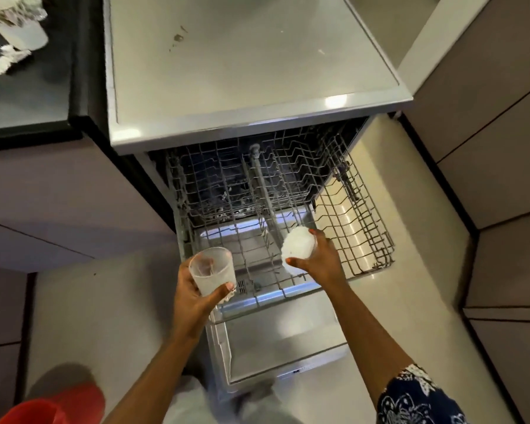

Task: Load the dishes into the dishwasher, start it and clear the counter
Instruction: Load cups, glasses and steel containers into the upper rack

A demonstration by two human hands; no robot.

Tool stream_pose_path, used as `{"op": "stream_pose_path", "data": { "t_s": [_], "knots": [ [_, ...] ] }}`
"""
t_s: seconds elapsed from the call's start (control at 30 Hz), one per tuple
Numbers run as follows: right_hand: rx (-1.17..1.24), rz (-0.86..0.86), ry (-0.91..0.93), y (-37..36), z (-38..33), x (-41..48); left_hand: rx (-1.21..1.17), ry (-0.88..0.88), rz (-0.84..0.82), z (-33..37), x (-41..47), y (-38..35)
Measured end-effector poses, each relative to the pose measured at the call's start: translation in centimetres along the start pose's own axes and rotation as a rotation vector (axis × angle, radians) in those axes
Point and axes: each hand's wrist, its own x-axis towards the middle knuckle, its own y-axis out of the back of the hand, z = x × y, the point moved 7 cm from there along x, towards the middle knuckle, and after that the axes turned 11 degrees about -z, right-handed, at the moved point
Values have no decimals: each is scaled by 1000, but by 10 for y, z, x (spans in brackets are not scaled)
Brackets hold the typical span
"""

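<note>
A frosted glass [211,272] is upright in the left hand [193,296]. A ribbed glass [299,247], tipped sideways in the right hand [322,261], is over the pulled-out rack [227,185] of the open dishwasher [273,341].

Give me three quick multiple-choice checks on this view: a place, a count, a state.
1. Where is the right hand?
A. over the rack
B. on the counter
C. at the floor

2. How many hands hold something?
A. none
B. one
C. two

3. The door is:
A. shut
B. open
C. missing

Key:
1 A, it holds a white cup above the rack wires.
2 C, the left hand grips a frosted glass too.
3 B, the door lies flat under the pulled-out rack.
</note>
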Motion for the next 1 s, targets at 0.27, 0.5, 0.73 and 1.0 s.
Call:
{"op": "stream_pose_path", "data": {
  "t_s": [0.27,0.5,0.73,1.0],
  "knots": [
    [-180,29,-59,75,26,58,-85,73,-54,-27,43,-58],
    [-444,-77,56,54,-41,183,-106,-9,52,-39,127,-63],
    [-606,-73,123,27,-86,261,-96,-88,115,-52,189,-41],
    [-728,-53,136,14,-83,259,-99,-39,128,-66,184,-30]
  ]
}}
